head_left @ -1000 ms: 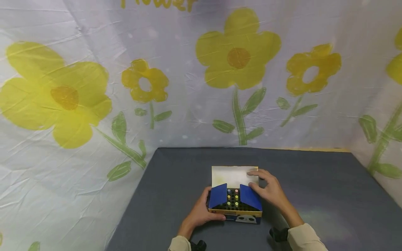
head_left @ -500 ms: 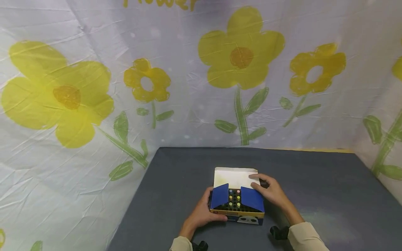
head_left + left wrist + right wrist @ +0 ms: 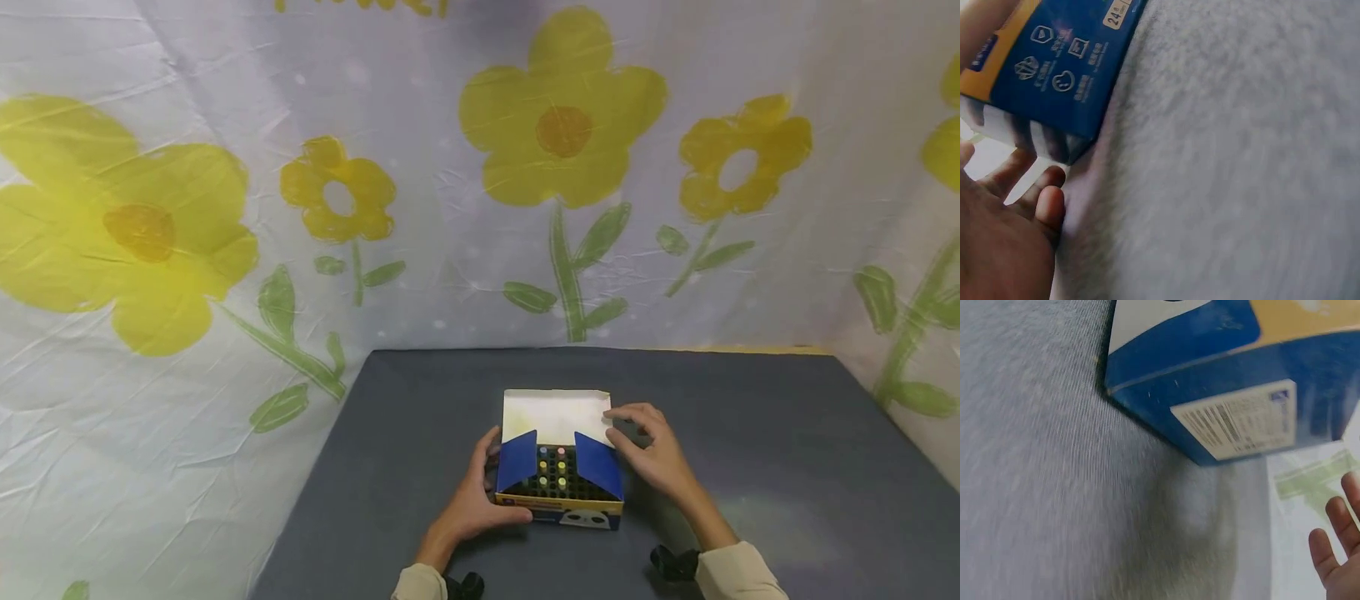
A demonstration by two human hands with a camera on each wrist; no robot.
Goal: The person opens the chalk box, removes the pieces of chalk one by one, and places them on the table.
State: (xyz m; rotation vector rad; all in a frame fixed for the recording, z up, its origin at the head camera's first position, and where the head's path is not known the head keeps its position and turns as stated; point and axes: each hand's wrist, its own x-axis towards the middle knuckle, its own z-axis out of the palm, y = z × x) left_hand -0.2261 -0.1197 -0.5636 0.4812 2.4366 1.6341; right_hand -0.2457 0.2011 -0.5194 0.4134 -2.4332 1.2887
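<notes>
A blue and yellow cardboard box (image 3: 558,492) sits flat on the grey surface, gripped at its near left corner by the left hand (image 3: 474,504). Its white lid (image 3: 553,414) stands folded back on the far side, its right edge under the right hand (image 3: 651,454). Two blue side flaps (image 3: 597,465) angle up, with coloured round tips in a dark grid between them.
</notes>
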